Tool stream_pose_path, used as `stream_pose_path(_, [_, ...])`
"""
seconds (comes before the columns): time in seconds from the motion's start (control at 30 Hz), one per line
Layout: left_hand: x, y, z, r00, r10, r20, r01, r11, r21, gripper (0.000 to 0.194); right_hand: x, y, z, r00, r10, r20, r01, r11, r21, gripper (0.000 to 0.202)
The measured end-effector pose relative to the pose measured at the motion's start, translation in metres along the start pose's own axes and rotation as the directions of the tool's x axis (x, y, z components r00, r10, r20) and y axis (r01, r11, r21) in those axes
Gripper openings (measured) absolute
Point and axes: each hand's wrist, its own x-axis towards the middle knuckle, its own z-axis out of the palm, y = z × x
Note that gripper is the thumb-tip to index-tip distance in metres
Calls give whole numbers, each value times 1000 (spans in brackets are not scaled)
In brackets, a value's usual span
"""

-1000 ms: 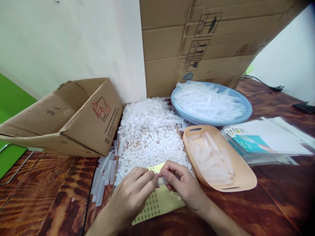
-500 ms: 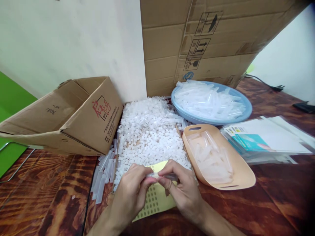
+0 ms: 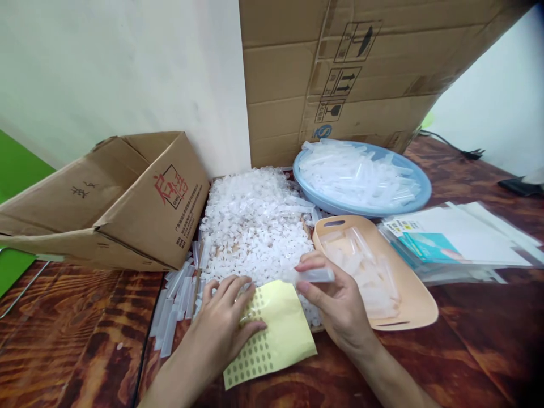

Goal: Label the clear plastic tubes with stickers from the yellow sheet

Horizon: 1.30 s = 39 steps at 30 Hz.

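Note:
Between the thumb and fingers of my right hand is a translucent plastic tube, held over the right edge of the pile of small clear plastic parts. My left hand is at the left part of a yellow sticker sheet, its fingers curled around something small and clear, too indistinct to name. Rows of small oval stickers show on the sheet beside and below my left thumb. The sheet lies over the front of the pile.
An open cardboard box stands left, with loose tubes beside it. Back right, a blue basin holds many tubes; before it are a peach tray of tubes and plastic packets. A large carton stands behind.
My hands were together at a small clear piece and have moved apart. My right hand has gone right and up with the tube; my left hand is lower over the sheet, uncovering more of it.

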Motion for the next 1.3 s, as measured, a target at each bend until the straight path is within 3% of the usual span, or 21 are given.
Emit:
stream_pose_path(0.13, [0, 1, 0, 1000, -10, -21, 7, 994, -107, 27, -1, 2, 0, 996, 89, 5, -89, 995, 41, 23])
stream_pose_path(0.33, [3, 0, -8, 980, 14, -199, -49, 984, -174, 25, 2, -9, 0, 983, 182, 27, -165, 935, -313, 29])
stream_pose_path(0.43, [5, 2, -14, 958, 21, -286, -93, 966, -241, 24, 4, -13, -1, 965, 261, 13, -245, 921, -304, 38])
stream_pose_path(0.5, [5, 4, -18, 952, 19, -304, -116, 946, -303, 25, 3, -13, -2, 919, 383, 91, -365, 915, -170, 47])
stream_pose_path(0.63, [5, 8, -23, 959, 12, -283, -130, 905, -404, 29, -1, -13, -1, 739, 570, 359, -605, 796, -17, 52])
stream_pose_path(0.7, [4, 9, -24, 966, -9, -257, -113, 883, -455, 30, -4, -15, 2, 679, 601, 421, -658, 753, -13, 46])
stream_pose_path(0.77, [4, 9, -24, 974, -22, -226, -95, 863, -496, 33, -7, -17, 6, 648, 627, 433, -706, 708, 31, 42])
stream_pose_path(0.87, [2, 9, -24, 980, -31, -196, -76, 853, -517, 38, -11, -18, 9, 634, 646, 425, -748, 651, 127, 43])
stream_pose_path(1.03, [0, 13, -21, 983, -60, -175, -47, 836, -547, 37, -14, -13, 9, 657, 628, 417, -737, 651, 181, 40])
stream_pose_path(1.2, [1, 16, -17, 966, -95, -241, -57, 829, -557, 31, -18, -6, 10, 666, 626, 407, -715, 691, 108, 42])
stream_pose_path(1.3, [2, 18, -18, 960, -116, -255, -56, 813, -580, 27, -18, -4, 11, 695, 624, 357, -676, 736, 30, 42])
